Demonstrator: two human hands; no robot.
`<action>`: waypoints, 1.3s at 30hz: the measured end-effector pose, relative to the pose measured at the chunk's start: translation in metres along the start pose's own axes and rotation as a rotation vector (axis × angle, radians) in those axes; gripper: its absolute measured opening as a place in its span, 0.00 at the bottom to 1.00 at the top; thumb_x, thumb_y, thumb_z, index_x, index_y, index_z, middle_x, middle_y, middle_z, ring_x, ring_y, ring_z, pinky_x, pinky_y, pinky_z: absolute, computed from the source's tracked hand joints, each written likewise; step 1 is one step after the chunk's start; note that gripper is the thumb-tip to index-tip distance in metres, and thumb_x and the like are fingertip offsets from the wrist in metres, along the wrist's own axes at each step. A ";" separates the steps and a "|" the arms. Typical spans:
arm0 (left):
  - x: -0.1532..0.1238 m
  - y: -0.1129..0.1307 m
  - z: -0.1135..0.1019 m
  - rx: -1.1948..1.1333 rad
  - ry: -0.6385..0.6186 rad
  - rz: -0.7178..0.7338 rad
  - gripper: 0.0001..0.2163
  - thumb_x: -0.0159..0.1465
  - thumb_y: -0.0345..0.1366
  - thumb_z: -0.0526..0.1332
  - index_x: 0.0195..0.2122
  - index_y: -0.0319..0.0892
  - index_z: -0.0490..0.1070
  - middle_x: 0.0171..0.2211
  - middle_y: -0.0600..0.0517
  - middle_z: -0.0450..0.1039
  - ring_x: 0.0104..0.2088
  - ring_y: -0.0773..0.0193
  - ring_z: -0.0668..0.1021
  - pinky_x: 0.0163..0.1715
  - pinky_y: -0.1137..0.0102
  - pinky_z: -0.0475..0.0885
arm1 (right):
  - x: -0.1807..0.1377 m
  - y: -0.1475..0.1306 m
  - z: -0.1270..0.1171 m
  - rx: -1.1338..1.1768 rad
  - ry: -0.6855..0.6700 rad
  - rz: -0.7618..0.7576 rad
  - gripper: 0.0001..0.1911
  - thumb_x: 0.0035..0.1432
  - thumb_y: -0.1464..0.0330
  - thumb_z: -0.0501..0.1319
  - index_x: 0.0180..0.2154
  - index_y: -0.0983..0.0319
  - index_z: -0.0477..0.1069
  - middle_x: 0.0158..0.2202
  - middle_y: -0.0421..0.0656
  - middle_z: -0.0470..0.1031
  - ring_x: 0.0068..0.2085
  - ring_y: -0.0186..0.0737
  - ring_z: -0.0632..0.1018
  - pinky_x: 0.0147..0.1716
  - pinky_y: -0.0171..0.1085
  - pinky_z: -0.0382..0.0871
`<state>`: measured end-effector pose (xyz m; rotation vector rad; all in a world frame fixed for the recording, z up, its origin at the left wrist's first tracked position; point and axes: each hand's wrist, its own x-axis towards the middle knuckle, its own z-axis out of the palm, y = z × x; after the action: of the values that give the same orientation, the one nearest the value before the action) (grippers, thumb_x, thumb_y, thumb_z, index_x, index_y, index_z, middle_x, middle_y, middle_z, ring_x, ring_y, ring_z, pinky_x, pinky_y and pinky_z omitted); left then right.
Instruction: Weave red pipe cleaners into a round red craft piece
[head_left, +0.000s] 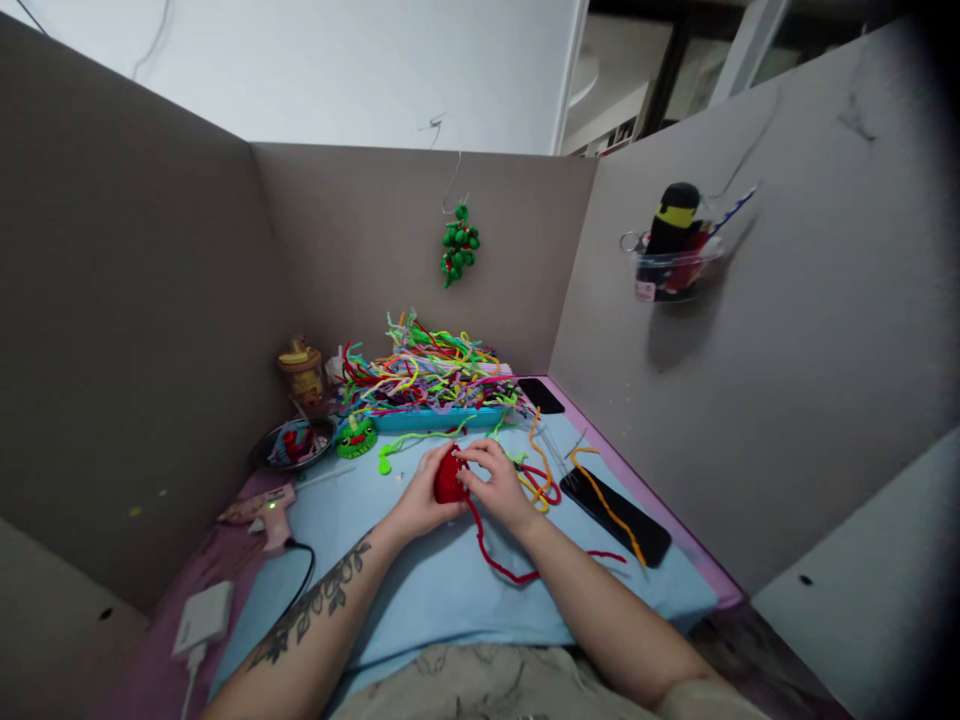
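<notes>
1. Head view: in front of the blue tray (442, 419), the left hand (422, 498) curls around a red yarn piece (448, 482), while the right hand (500, 485) pinches its edge.
2. Blue cloth (337, 512) leaves room in front of the tray, between a glue gun (277, 517) to its front left and a black phone (649, 531) to its front right.
3. Pink table edge (705, 568) runs right of the tray; gray walls (360, 230) stand behind it and on both sides.
</notes>
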<state>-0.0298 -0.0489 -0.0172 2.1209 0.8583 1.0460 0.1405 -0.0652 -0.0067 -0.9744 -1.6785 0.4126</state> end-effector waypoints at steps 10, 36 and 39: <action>-0.001 -0.006 0.001 0.023 -0.035 0.020 0.42 0.50 0.36 0.69 0.64 0.44 0.48 0.59 0.41 0.54 0.60 0.50 0.60 0.59 0.53 0.56 | 0.001 0.008 0.000 -0.007 -0.042 0.045 0.10 0.51 0.70 0.64 0.38 0.56 0.76 0.47 0.45 0.69 0.51 0.43 0.70 0.53 0.45 0.61; 0.003 -0.027 -0.018 0.508 0.305 -0.084 0.34 0.48 0.27 0.64 0.58 0.48 0.61 0.56 0.44 0.56 0.56 0.48 0.64 0.55 0.52 0.61 | -0.003 -0.001 0.000 0.115 -0.313 0.244 0.10 0.57 0.64 0.57 0.26 0.61 0.70 0.22 0.37 0.67 0.25 0.33 0.67 0.27 0.33 0.61; 0.003 -0.026 -0.023 0.623 0.317 -0.077 0.29 0.50 0.26 0.63 0.55 0.49 0.65 0.56 0.43 0.56 0.56 0.46 0.64 0.54 0.51 0.62 | 0.001 0.000 -0.011 0.362 -0.178 0.233 0.15 0.59 0.58 0.56 0.26 0.61 0.66 0.21 0.38 0.64 0.25 0.34 0.67 0.27 0.34 0.62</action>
<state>-0.0551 -0.0257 -0.0236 2.4160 1.5735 1.2038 0.1507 -0.0671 -0.0021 -0.8819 -1.5772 0.9478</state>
